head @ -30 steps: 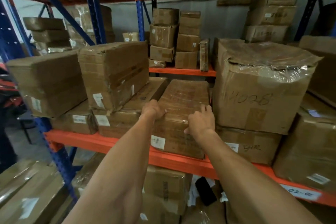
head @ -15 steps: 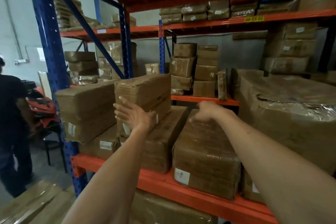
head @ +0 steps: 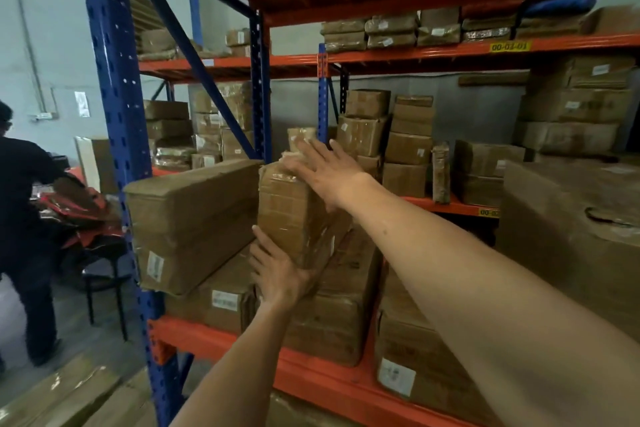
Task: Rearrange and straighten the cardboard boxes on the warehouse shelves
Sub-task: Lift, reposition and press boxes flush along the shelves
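Both hands are lying flat on one taped cardboard box [head: 294, 215] on the orange shelf [head: 311, 374].

Head view: the left hand [head: 277, 274] is pressing straight fingers against the box's near lower face, grasping nothing; the right hand [head: 329, 170] is resting with spread fingers on its top far corner. The box is sitting tilted atop a lower box [head: 339, 305], just beside a long box [head: 194, 218] on its left. A big box [head: 571, 236] is standing well to the right. A person in dark clothes [head: 24, 218] is standing beyond the blue upright [head: 117, 149].
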Available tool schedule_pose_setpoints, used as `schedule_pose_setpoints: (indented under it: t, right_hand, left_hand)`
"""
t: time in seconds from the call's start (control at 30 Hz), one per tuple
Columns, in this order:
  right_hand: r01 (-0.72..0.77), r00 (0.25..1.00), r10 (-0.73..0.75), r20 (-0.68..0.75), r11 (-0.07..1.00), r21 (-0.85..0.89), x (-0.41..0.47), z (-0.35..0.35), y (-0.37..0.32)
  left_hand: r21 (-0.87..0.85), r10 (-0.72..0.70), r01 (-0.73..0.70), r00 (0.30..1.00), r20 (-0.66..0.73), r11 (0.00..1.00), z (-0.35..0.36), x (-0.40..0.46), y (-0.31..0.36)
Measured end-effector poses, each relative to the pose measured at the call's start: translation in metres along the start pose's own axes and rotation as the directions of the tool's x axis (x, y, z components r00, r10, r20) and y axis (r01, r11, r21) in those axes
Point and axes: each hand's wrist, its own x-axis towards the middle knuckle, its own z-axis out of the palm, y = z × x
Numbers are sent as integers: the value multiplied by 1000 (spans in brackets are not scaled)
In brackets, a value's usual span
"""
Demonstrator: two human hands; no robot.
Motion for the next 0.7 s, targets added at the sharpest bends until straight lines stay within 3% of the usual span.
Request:
schedule_pose_setpoints:
  t: [0.1, 0.2, 0.33, 0.43, 0.7]
  right_hand:
    - [51, 999, -50, 11, 979, -198, 16, 4, -9]
    - [100, 995, -90, 46, 943, -318, 16, 5, -1]
    - [130, 992, -126, 32, 972, -197, -12, 11, 22]
    - [33, 999, -32, 7, 990, -134, -39, 24, 40]
    - [-304, 949, 304, -83, 952, 15, -151, 61, 92]
  left_hand:
    - [110, 142, -143, 990, 15, 984, -1, 6, -6]
    - [114, 322, -326, 945, 58, 938, -5, 22, -15]
    - [-8, 369, -373, 916, 158, 928, -10, 39, -22]
    - [-52, 400, -400, 882, 248, 915, -13, 46, -14]
    - [221, 696, -746, 666, 268, 628, -17, 18, 75]
